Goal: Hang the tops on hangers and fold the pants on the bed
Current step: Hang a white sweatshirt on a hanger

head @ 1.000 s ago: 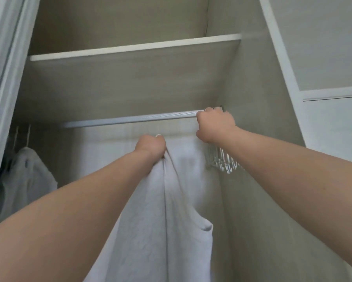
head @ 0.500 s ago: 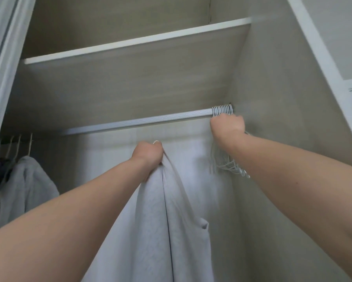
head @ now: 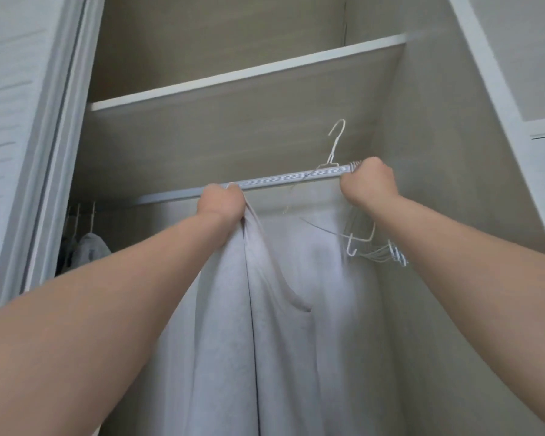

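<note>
Left hand (head: 222,202): fist closed on the bunched white top (head: 233,309), centre frame, just under the rod (head: 280,180).
Right hand (head: 367,182): curled at the rod's right end, apparently gripping a wire hanger (head: 336,136) whose hook stands clear above the rod.
Top: on no hanger yet, draping to the frame's foot.
Done: a grey garment (head: 90,250) hangs lower left.
Left: thread this top and hook it up; pants and bed are out of view.

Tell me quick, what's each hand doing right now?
Left hand: closed, gripping the white top up by the rod.
Right hand: closed by the rod's end, seemingly holding the raised wire hanger.
</note>
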The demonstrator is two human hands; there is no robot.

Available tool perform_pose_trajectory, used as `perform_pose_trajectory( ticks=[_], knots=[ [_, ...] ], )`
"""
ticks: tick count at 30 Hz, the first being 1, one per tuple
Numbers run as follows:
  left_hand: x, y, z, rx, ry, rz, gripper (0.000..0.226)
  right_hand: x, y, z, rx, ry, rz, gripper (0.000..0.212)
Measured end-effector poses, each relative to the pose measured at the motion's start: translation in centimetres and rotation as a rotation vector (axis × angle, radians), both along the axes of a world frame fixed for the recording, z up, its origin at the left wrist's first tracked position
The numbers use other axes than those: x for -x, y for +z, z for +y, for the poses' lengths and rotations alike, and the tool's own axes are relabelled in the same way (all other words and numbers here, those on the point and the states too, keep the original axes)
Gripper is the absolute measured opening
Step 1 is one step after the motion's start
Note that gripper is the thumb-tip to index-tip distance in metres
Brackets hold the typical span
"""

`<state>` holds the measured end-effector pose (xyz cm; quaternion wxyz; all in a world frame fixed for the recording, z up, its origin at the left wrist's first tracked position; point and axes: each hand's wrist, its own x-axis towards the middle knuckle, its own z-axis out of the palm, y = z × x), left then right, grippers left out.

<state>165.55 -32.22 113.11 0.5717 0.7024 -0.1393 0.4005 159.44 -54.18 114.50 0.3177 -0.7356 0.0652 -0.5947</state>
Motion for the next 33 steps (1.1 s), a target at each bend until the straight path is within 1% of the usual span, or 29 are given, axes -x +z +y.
perform_pose_trajectory(
  ticks=[2, 4, 7, 9, 11, 12, 14, 17, 18, 20, 22, 27, 30, 33],
  knots=[
    [1.6, 0.3, 1.3, 0.028, 0.033, -0.019, 0.045, 0.8, -1.2, 0.4, -0.146, 0.226, -0.018, 0.012],
    [3.4, 0.5, 2.5, 0.043, 0.053, -0.033, 0.044, 1.6, -2.9, 1.1, -0.283, 0.424, -0.025, 0.016],
    [6.2, 0.7, 4.7, 0.064, 0.091, -0.043, 0.043, 3.8, -5.6, 2.8, -0.399, 0.697, -0.104, 0.019],
    [8.0, 0.8, 6.3, 0.067, 0.12, -0.052, 0.043, 5.6, -6.9, 3.9, -0.434, 0.811, -0.174, 0.022],
    [9.7, 0.9, 7.7, 0.064, 0.147, -0.067, 0.044, 7.2, -7.8, 4.8, -0.425, 0.851, -0.204, 0.019],
    [10.7, 0.9, 8.4, 0.064, 0.153, -0.072, 0.044, 7.9, -8.0, 5.3, -0.414, 0.854, -0.188, 0.016],
    [12.6, 0.9, 9.7, 0.067, 0.174, -0.076, 0.044, 9.1, -8.1, 6.1, -0.393, 0.841, -0.094, 0.009],
    [15.9, 0.8, 11.4, 0.084, 0.21, -0.07, 0.046, 10.4, -7.9, 7.0, -0.401, 0.827, 0.052, 0.01],
    [17.1, 0.7, 11.9, 0.085, 0.222, -0.073, 0.047, 10.8, -7.9, 7.3, -0.404, 0.828, 0.066, 0.009],
    [19.6, 0.7, 13.1, 0.078, 0.26, -0.08, 0.049, 11.5, -8.0, 7.8, -0.392, 0.826, 0.067, 0.015],
    [21.8, 1.0, 14.4, 0.082, 0.299, -0.082, 0.05, 12.3, -8.2, 8.7, -0.396, 0.896, 0.048, 0.019],
    [28.3, 2.8, 16.9, 0.097, 0.454, -0.124, 0.041, 15.5, -6.9, 11.8, -0.375, 1.085, 0.022, 0.023],
    [32.8, 3.9, 18.0, 0.099, 0.566, -0.176, 0.044, 18.0, -5.7, 13.9, -0.334, 1.213, -0.017, 0.025],
    [37.5, 4.5, 18.8, 0.095, 0.649, -0.218, 0.036, 20.6, -5.2, 15.7, -0.303, 1.327, -0.034, 0.025]
  ],
)
